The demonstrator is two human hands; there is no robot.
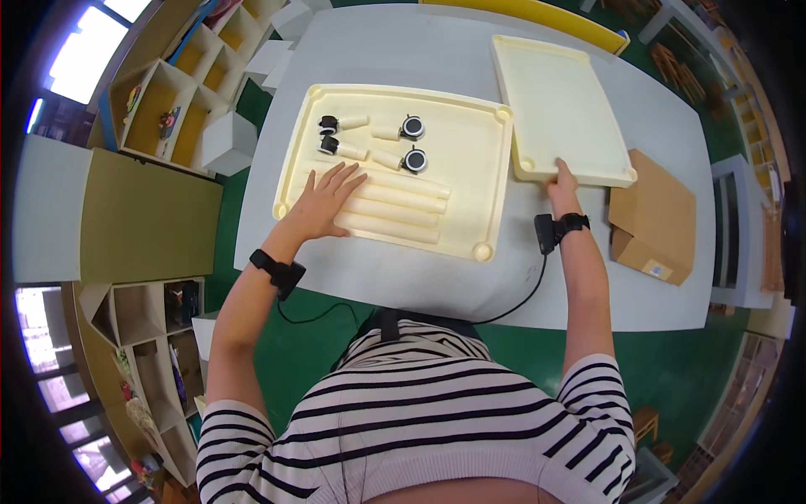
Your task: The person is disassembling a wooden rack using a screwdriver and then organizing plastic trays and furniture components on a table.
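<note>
A cream plastic tray (470, 181) with raised rims and round corner sockets lies on the table in front of me. Side by side in its near half are several cream tubes (395, 227). My left hand (319, 210) rests on their left ends with its fingers spread, hiding part of them. Farther back in the tray lie several black-and-white caster wheels (414, 160) on short cream stems. To the right is a second cream tray (567, 105), its far left side beside the first. My right hand (563, 181) grips its near edge; the fingers underneath are hidden.
A brown cardboard box (655, 218) stands on the grey table (403, 38) at the right. Beyond the far edge is a yellow panel (537, 13). Shelving (180, 109) and a cabinet (143, 214) stand left. Black cables (525, 298) hang from both wrist straps.
</note>
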